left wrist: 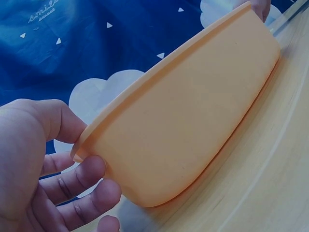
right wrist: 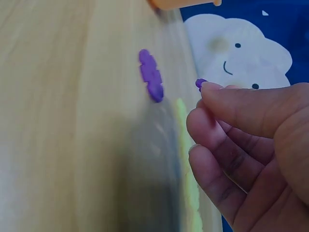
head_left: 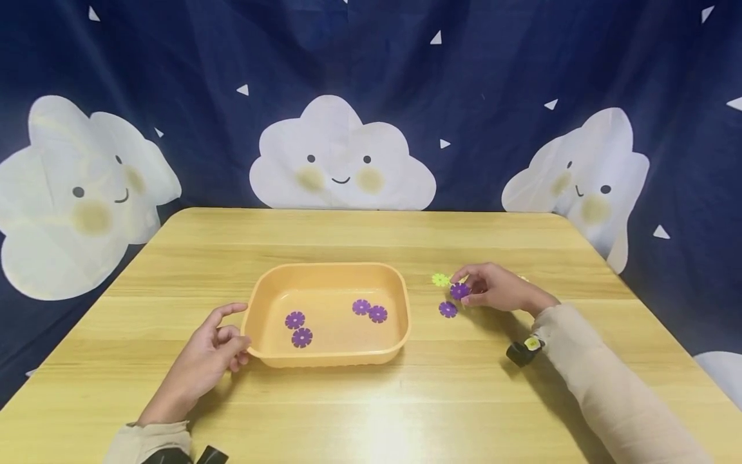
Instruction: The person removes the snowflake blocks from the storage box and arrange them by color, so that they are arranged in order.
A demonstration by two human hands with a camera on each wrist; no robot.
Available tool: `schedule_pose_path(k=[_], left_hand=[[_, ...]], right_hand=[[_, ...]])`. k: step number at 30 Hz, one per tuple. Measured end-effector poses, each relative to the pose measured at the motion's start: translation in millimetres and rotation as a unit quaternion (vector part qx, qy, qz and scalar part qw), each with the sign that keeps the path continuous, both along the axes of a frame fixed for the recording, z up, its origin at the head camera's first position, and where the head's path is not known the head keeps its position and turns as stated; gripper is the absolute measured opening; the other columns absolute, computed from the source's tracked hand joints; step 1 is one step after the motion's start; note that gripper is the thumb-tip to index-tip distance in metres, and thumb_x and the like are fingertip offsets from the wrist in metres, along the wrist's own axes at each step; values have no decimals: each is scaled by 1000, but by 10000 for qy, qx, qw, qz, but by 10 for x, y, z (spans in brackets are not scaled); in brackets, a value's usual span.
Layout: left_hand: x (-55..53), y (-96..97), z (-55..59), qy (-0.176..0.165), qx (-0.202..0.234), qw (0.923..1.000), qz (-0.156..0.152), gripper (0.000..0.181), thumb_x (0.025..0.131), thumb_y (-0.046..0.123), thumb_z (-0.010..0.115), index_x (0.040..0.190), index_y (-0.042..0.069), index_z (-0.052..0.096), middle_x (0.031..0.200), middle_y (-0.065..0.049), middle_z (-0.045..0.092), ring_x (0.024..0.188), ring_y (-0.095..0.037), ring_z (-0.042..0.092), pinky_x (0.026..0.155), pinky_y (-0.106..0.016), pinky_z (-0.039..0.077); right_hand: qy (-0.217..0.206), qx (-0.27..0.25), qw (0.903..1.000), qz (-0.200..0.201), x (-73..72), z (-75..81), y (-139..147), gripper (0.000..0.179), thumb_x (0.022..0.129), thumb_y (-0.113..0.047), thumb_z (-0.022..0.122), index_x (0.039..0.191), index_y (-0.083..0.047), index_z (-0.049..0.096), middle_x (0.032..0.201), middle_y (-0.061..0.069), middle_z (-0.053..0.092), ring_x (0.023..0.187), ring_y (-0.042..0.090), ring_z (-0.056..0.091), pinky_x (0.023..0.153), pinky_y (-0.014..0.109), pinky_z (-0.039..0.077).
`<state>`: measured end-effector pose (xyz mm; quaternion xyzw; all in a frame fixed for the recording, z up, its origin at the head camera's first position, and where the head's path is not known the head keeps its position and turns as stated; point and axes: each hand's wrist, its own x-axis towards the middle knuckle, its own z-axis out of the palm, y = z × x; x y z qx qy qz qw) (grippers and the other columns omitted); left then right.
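My left hand [head_left: 211, 345] holds the left rim of a shallow orange plastic basin [head_left: 333, 359], its thumb and fingertips at the edge in the left wrist view. Several purple snowflake discs lie inside, including one disc [head_left: 302, 338] at the left and another [head_left: 378, 314] towards the right. To the basin's right, my right hand [head_left: 501, 287] pinches a purple snowflake disc [head_left: 460, 291] between thumb and fingertips, raised off the table. Just below it lies another purple disc [head_left: 448, 309]. A yellow-green disc [head_left: 440, 280] rests beside my fingertips; others behind the hand are mostly hidden.
The wooden table [head_left: 324, 412] reaches back to a dark blue curtain [head_left: 348, 58] printed with smiling clouds. A black wrist strap piece [head_left: 520, 353] hangs under my right sleeve. In the right wrist view, a yellow-green row [right wrist: 189, 169] of discs lies near the hand.
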<state>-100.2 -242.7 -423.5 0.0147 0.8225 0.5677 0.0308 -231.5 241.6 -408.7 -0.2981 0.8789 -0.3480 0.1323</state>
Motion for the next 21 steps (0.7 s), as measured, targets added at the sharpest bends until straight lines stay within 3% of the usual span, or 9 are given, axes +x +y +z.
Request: schedule_pose_path(k=[8,21], left_hand=[[1,-10,5,19,62,10000,-69,58,94,1,53,146,7,27,83,-12,58,70,-22,59,60,-29,52],[1,-4,8,8,12,10000,-5,57,94,1,53,145,7,28,83,-12,59,70,-21,59,59,-29,52]], right_hand=[[-43,227,9997,128,48,-47,45,32,82,3,74,113,-1,65,87,2,67,78,17,63,72,27,53],[-272,361,9987,240,79,-100,120,30,82,-4,75,110,-3,65,80,0,62,70,13,53,62,25,48]])
